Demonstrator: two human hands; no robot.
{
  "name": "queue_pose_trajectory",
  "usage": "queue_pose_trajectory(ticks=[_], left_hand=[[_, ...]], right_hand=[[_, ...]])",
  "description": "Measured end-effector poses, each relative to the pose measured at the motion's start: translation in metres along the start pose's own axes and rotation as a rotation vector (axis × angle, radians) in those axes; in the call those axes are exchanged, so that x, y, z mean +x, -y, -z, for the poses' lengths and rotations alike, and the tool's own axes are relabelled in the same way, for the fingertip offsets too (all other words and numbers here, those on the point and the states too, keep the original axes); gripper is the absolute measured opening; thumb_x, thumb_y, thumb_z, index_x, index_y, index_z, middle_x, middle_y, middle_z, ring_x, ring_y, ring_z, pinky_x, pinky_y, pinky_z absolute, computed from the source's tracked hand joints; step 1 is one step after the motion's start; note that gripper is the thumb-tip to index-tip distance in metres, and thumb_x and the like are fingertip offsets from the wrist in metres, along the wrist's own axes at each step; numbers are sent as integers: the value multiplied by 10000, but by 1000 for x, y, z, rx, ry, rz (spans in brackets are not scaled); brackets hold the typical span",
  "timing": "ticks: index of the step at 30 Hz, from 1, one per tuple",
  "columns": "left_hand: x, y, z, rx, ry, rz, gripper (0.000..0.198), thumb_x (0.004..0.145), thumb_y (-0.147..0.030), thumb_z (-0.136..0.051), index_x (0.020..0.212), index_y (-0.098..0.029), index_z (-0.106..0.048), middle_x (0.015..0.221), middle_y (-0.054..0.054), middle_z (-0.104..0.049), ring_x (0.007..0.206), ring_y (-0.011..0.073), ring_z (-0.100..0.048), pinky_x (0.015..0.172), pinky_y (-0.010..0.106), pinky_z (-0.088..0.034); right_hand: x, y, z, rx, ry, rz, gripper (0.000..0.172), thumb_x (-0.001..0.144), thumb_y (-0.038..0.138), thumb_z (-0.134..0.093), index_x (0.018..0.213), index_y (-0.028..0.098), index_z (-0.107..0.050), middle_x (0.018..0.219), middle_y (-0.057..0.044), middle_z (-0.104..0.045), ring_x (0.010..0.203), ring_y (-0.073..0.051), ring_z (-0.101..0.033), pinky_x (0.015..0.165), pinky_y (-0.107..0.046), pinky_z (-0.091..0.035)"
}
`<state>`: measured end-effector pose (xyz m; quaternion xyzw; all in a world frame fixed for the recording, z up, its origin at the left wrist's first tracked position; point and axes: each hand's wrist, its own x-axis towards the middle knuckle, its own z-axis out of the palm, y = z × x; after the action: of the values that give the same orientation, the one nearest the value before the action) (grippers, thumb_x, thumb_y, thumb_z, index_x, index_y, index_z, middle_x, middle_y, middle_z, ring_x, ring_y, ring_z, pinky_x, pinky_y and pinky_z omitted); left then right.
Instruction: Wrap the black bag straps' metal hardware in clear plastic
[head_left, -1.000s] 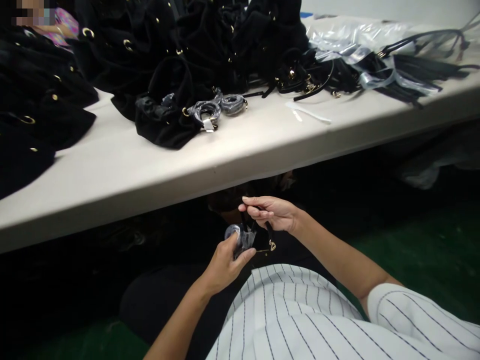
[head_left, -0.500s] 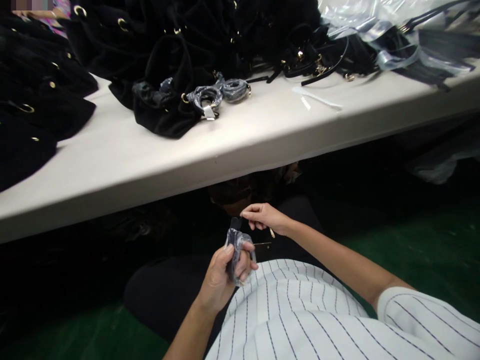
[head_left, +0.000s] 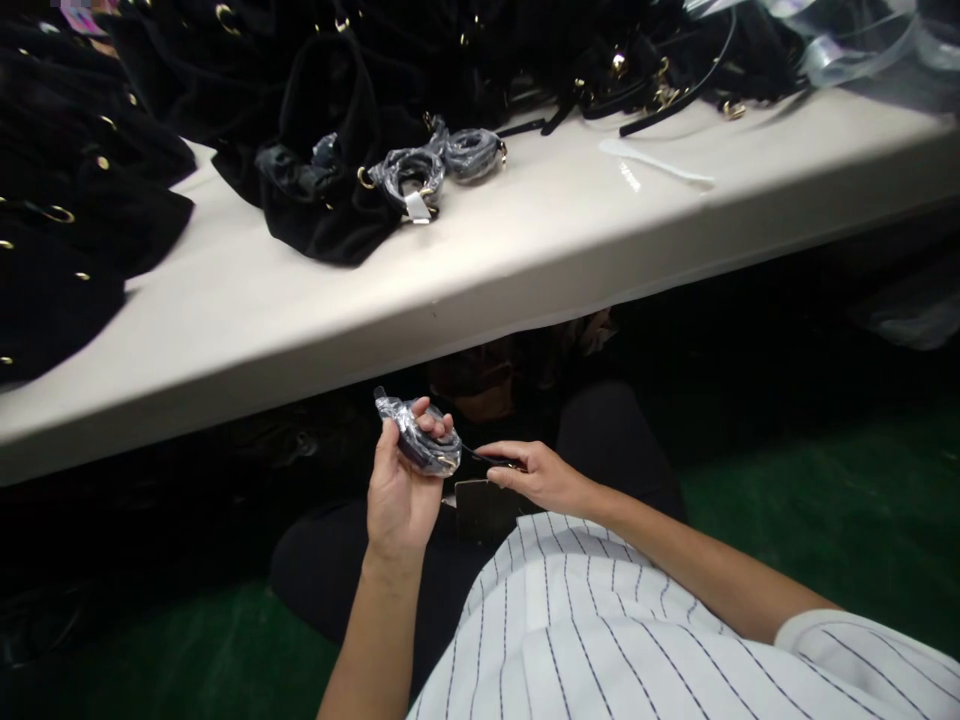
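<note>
My left hand point(head_left: 403, 495) is closed round a coiled dark strap wrapped in clear plastic point(head_left: 435, 455), its fingertips coming up through the coil's middle. A bit of gold metal shows on the coil's right side. To the right, my right hand point(head_left: 546, 478) pinches a thin black strip point(head_left: 491, 459) that runs toward the coil. Whether the strip joins the coil cannot be made out. Both hands are above my lap, just below the table edge. Under them is a small dark flat piece point(head_left: 480, 505) with a straight top edge.
A pale table point(head_left: 517, 240) stretches across in front. On it lie black bags point(head_left: 330, 210) with gold rings, two plastic-wrapped strap coils point(head_left: 471, 157), a white strip point(head_left: 656, 163), and clear plastic point(head_left: 862, 50) at the right. Part of another person shows at the top left.
My left hand has moved left and up, turning the wrapped coil so it lies flatter. My right hand has come slightly lower, and the thin black strip now shows between the hands.
</note>
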<state>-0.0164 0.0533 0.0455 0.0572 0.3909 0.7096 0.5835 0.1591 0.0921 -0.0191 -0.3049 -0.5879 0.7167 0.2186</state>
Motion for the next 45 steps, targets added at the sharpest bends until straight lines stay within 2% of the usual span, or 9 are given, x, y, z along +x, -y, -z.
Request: queue_pose_trajectory(ticks=[5,11,15,18,23,29,35,41,45], left_hand=[[5,-9,2,-121,-71,67,402,1039,-331,-355,1093,-53,-641,814,49,-613,823,133,-635,974,296,-503],[-2,-14,6,-163,-56,73,445,1058,-323,-276,1112,-60,-630,808,50,-630,818,120,-639,969,286,-499],[-3,12,11,202,-14,-162,324,1006,-364,-471,1142,-125,-642,914,55,-670,968,185,-639,1006,348,-465],[-1,31,15,564,52,-340,266,964,-372,-557,1102,-167,-655,1035,75,-672,1088,226,-599,1024,364,-426],[4,48,22,945,91,-324,253,939,-368,-592,1069,-166,-669,1109,96,-665,1089,238,-595,1004,352,-412],[10,69,40,616,-37,-87,338,912,-414,-631,1113,-142,-638,929,71,-686,829,170,-646,798,279,-492],[20,69,44,116,-255,41,269,888,-348,-685,958,-89,-665,883,82,-685,912,206,-677,936,350,-507],[15,82,41,322,-170,-132,324,915,-404,-645,1114,-149,-633,931,58,-680,949,178,-659,917,297,-478],[15,83,50,366,-99,-133,351,899,-410,-664,1128,-148,-621,903,43,-675,929,174,-656,926,304,-470]], right_hand=[[-10,-5,-4,85,33,-67,357,940,458,-536,987,133,-677,749,-18,-626,527,-77,-473,490,-208,-336],[-13,0,-7,367,179,-126,494,961,543,-451,1031,85,-621,855,-135,-718,598,-121,-634,501,-205,-394],[-10,5,-21,372,177,-121,447,953,521,-477,1095,105,-558,903,-140,-721,654,-152,-685,543,-228,-477],[-5,-1,-33,319,30,-111,387,936,498,-510,1066,134,-517,773,-74,-704,598,-157,-680,503,-224,-489],[1,-21,-39,325,-210,-85,372,868,459,-623,1051,188,-445,617,31,-656,456,-134,-622,412,-192,-456],[2,-28,-28,426,-144,-132,405,778,468,-717,861,183,-440,587,-6,-679,453,-144,-635,390,-181,-450],[-5,-29,-26,423,5,-120,384,783,442,-729,882,169,-479,619,-17,-691,455,-146,-639,389,-180,-455],[-6,-25,-28,579,51,-205,362,802,435,-717,879,141,-520,708,-75,-717,574,-151,-684,505,-201,-514],[-11,-22,-20,839,117,-237,356,813,324,-716,1041,121,-534,984,-161,-730,920,-214,-721,859,-338,-555]])
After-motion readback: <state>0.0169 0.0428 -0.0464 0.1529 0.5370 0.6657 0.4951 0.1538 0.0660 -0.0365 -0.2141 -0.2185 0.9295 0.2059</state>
